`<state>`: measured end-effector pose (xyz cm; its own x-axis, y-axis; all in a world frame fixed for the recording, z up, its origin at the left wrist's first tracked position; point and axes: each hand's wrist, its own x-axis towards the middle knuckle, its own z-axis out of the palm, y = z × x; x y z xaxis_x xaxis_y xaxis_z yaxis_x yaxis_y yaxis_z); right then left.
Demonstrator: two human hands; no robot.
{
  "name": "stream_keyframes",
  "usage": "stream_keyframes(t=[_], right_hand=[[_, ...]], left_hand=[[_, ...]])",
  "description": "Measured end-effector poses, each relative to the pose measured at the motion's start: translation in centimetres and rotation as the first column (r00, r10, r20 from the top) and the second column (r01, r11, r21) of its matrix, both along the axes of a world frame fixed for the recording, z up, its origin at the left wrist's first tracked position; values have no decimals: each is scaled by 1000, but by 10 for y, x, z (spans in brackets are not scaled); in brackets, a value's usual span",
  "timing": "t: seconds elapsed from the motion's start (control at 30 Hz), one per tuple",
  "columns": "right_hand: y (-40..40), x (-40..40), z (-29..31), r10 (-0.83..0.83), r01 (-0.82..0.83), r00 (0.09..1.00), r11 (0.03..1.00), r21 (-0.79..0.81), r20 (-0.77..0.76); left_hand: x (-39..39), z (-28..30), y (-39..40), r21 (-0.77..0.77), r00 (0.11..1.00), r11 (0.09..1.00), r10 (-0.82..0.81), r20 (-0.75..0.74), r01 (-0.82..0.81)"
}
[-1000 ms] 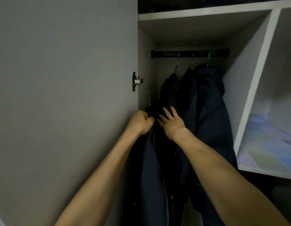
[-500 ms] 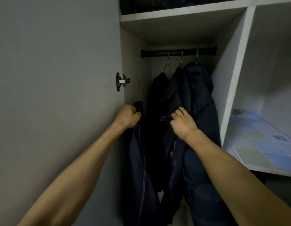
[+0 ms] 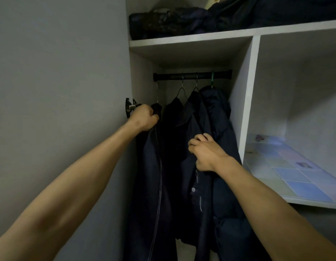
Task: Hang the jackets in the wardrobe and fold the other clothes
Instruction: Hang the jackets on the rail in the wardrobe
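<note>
Jacket [image 3: 154,176] is hanging from her clenched left hand [image 3: 144,117], hook [image 3: 157,95] nearing the rod [image 3: 191,76]. Right hand [image 3: 206,153] is gripping a hung coat [image 3: 197,129]; a missed hook is risking a drop.

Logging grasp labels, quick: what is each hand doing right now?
Left hand: grips the collar of the leftmost jacket.
Right hand: grips a hanging jacket.

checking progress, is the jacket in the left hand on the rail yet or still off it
Cannot tell. The left hand grips the jacket at its collar; its hanger hook rises towards the rail, but the top is too dim.
</note>
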<state>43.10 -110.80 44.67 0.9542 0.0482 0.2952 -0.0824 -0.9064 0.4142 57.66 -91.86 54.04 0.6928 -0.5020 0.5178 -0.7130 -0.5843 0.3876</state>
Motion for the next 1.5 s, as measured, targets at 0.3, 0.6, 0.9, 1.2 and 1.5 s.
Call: stream_keyframes(t=[0.3, 0.6, 0.9, 1.2, 1.5], right_hand=[[34, 22, -32, -329, 291, 897, 942, -166, -296], [32, 0, -66, -140, 166, 883, 986, 18, -448], [48, -14, -103, -165, 246, 834, 965, 87, -526], [50, -37, -115, -58, 145, 872, 979, 143, -486], [51, -53, -113, 23, 65, 942, 966, 249, -336]], left_hand=[[26, -25, -13, 153, 1000, 988, 0, -6, 1], [39, -102, -10, 128, 998, 992, -11, -69, 20], [23, -79, -12, -25, 999, 999, -41, 31, 42], [15, -116, 3, 7, 999, 1000, -27, -31, 27], [4, -117, 12, -19, 1000, 1000, 2, 16, -2]])
